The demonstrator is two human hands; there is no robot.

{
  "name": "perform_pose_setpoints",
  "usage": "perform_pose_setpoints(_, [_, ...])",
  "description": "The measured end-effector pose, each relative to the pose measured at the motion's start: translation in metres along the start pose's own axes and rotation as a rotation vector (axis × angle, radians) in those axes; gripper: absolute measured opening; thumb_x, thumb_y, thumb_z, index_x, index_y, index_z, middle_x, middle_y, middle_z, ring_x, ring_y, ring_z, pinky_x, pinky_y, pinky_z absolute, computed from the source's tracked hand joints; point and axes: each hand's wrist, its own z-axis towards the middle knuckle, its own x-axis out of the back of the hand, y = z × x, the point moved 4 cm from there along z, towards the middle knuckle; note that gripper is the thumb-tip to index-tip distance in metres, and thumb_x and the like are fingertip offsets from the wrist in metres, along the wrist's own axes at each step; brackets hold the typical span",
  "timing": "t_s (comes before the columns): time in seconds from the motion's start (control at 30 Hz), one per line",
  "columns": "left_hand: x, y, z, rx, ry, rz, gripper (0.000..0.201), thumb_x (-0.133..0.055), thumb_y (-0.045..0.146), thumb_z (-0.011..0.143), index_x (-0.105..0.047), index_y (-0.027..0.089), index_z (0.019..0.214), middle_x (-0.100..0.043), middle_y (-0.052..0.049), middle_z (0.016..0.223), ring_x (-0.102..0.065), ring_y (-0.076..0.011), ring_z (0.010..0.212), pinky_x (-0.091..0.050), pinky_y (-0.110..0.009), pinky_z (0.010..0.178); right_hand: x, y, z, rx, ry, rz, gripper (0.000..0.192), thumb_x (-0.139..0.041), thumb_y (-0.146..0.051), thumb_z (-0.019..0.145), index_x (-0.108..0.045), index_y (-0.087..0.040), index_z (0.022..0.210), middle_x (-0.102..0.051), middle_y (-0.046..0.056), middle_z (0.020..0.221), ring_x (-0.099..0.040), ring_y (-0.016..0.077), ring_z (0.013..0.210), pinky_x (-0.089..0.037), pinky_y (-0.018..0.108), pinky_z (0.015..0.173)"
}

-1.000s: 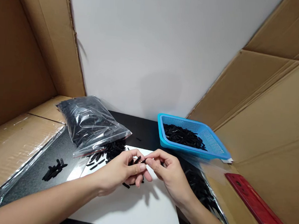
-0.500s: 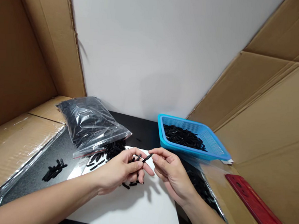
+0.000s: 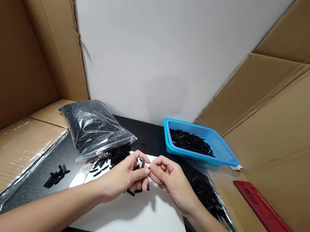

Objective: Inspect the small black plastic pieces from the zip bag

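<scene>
My left hand (image 3: pixel 132 172) is closed around a thin black strip-like piece (image 3: pixel 143 163) that sticks up between thumb and fingers. My right hand (image 3: pixel 166 175) pinches right against the left fingertips; a second black piece there is almost wholly hidden by the fingers. Below the hands lies a white sheet (image 3: pixel 137 220) with several loose black strips (image 3: pixel 131 192). A heap of the same black strips (image 3: pixel 119 154) sits just behind my left hand. The exact kind of these pieces is too small to make out.
A clear zip bag (image 3: pixel 90 125) full of black pieces lies at the back left. A blue basket (image 3: pixel 202 158) with black strips stands at the back right. A small black pile (image 3: pixel 56 176) is far left. A red strip-shaped object (image 3: pixel 267 215) lies right, beside cardboard walls (image 3: pixel 285 114).
My right hand has moved slightly left and in, up against the left fingertips. The black piece that showed between both hands is now mostly covered by fingers. The other things are unmoved.
</scene>
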Motion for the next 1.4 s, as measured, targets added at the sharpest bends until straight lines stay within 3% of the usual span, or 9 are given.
perform_pose_setpoints(0.1, [-0.0002, 0.0005, 0.0015, 0.03, 0.018, -0.078, 0.023, -0.059, 0.038, 0.089, -0.048, 0.019, 0.096, -0.066, -0.001, 0.069, -0.046, -0.0081, 0.055, -0.021, -0.024, 0.051, 0.0024, -0.0015, -0.0011, 0.007, 0.056, 0.01, 0.039, -0.078, -0.047, 0.073, -0.054, -0.016, 0.068, -0.048, -0.007, 0.048, -0.02, 0.002, 0.041, -0.009, 0.019, 0.039])
perform_pose_setpoints(0.23, [-0.0001, 0.0029, 0.0038, 0.054, 0.066, -0.168, 0.019, -0.056, 0.03, 0.089, -0.055, 0.015, 0.1, -0.07, -0.009, 0.088, -0.052, -0.0094, 0.061, -0.026, -0.024, 0.054, 0.008, 0.0007, -0.0008, -0.03, 0.111, 0.145, 0.048, -0.081, -0.047, 0.068, -0.043, -0.019, 0.062, -0.035, -0.012, 0.044, -0.013, 0.0021, 0.041, -0.008, 0.018, 0.038])
perform_pose_setpoints(0.53, [0.002, 0.0002, 0.0032, 0.061, 0.083, -0.177, 0.025, -0.054, 0.029, 0.091, -0.053, 0.014, 0.111, -0.07, -0.01, 0.092, -0.053, -0.01, 0.063, -0.029, -0.024, 0.056, 0.0074, -0.0013, -0.0008, -0.029, 0.111, 0.209, 0.045, -0.083, -0.042, 0.068, -0.044, -0.019, 0.061, -0.036, -0.012, 0.045, -0.014, 0.0021, 0.041, -0.008, 0.017, 0.036])
perform_pose_setpoints(0.63, [0.0025, 0.0, 0.0028, 0.053, 0.098, -0.162, 0.023, -0.06, 0.036, 0.089, -0.051, 0.017, 0.099, -0.071, -0.01, 0.096, -0.052, -0.0091, 0.062, -0.028, -0.024, 0.055, 0.0057, -0.0039, -0.001, -0.018, 0.108, 0.204, 0.04, -0.083, -0.041, 0.068, -0.051, -0.017, 0.063, -0.038, -0.01, 0.046, -0.015, 0.0021, 0.041, -0.007, 0.017, 0.036])
perform_pose_setpoints(0.8, [0.0026, 0.0003, 0.0026, 0.047, 0.088, -0.155, 0.026, -0.064, 0.038, 0.087, -0.05, 0.017, 0.085, -0.071, -0.006, 0.085, -0.048, -0.0068, 0.06, -0.032, -0.02, 0.058, 0.0073, -0.0033, 0.0008, -0.024, 0.109, 0.214, 0.036, -0.085, -0.04, 0.065, -0.066, -0.013, 0.078, -0.037, -0.011, 0.046, -0.014, 0.002, 0.041, -0.006, 0.018, 0.037])
perform_pose_setpoints(0.97, [0.0064, 0.0014, 0.0038, 0.02, 0.122, -0.182, 0.027, -0.069, 0.036, 0.085, -0.052, 0.015, 0.081, -0.068, -0.002, 0.076, -0.042, -0.0046, 0.055, -0.028, -0.018, 0.055, 0.0085, -0.0014, 0.0013, -0.008, 0.104, 0.226, 0.036, -0.085, -0.039, 0.064, -0.07, -0.012, 0.082, -0.038, -0.01, 0.047, -0.015, 0.0018, 0.041, -0.005, 0.018, 0.037])
perform_pose_setpoints(1.17, [0.0072, 0.0023, 0.0057, 0.004, 0.122, -0.178, 0.031, -0.072, 0.038, 0.081, -0.051, 0.016, 0.075, -0.067, -0.003, 0.073, -0.037, -0.0044, 0.05, -0.018, -0.021, 0.049, 0.0074, -0.0049, 0.0007, 0.018, 0.087, 0.309, 0.027, -0.077, -0.038, 0.073, -0.061, -0.017, 0.073, -0.041, -0.009, 0.048, -0.016, 0.0022, 0.039, -0.009, 0.017, 0.036])
perform_pose_setpoints(1.3, [0.0052, 0.0017, 0.0044, 0.004, 0.09, -0.17, 0.033, -0.07, 0.04, 0.082, -0.05, 0.016, 0.071, -0.067, -0.003, 0.07, -0.034, -0.0045, 0.048, -0.014, -0.023, 0.048, 0.0035, -0.0058, 0.0, -0.006, 0.031, 0.348, 0.04, -0.068, -0.043, 0.081, -0.044, -0.018, 0.06, -0.048, -0.006, 0.051, -0.02, 0.0023, 0.038, -0.012, 0.017, 0.036])
perform_pose_setpoints(1.4, [0.0031, 0.0013, 0.0035, 0.004, 0.059, -0.185, 0.034, -0.069, 0.041, 0.083, -0.05, 0.016, 0.07, -0.067, -0.003, 0.068, -0.034, -0.0049, 0.048, -0.015, -0.024, 0.049, 0.0016, -0.0039, -0.0011, -0.024, 0.037, 0.245, 0.04, -0.071, -0.049, 0.08, -0.05, -0.018, 0.067, -0.045, -0.008, 0.048, -0.016, 0.001, 0.037, -0.009, 0.017, 0.037])
